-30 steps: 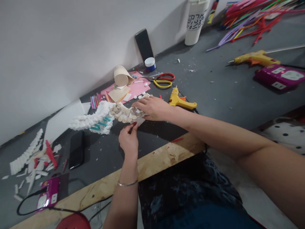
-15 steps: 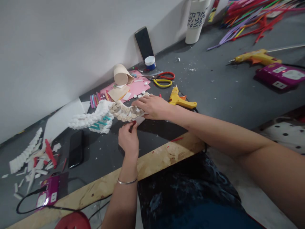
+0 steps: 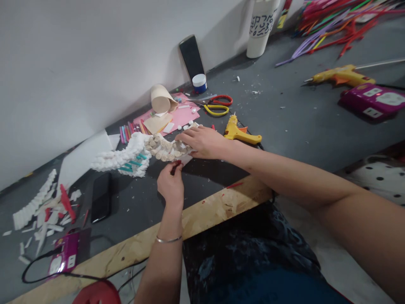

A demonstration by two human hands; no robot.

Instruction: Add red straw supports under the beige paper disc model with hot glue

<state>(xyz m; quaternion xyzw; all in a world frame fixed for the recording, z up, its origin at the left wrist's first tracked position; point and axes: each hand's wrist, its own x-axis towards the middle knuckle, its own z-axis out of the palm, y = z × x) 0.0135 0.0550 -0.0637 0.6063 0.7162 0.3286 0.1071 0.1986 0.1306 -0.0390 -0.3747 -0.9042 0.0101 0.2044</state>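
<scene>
A long curved craft piece (image 3: 165, 148) lies on the dark table, its middle section covered in small beige paper rolls and its left part (image 3: 117, 158) in fluffy white with teal sticks. My right hand (image 3: 204, 142) lies over the right end of it, fingers curled onto the rolls and gripping them. Just below, my left hand (image 3: 171, 182) has thumb and fingers pinched at the lower edge of the piece, beside a whitish flap (image 3: 186, 160). What exactly sits between those fingertips is partly hidden.
A yellow glue gun (image 3: 238, 131) lies right of my right hand, with scissors (image 3: 218, 105) behind. Pink paper (image 3: 188, 112) and a cardboard roll (image 3: 160, 99) are at the back. A black phone (image 3: 101, 198), white scraps (image 3: 44, 215) and a purple power socket (image 3: 68, 253) stand left.
</scene>
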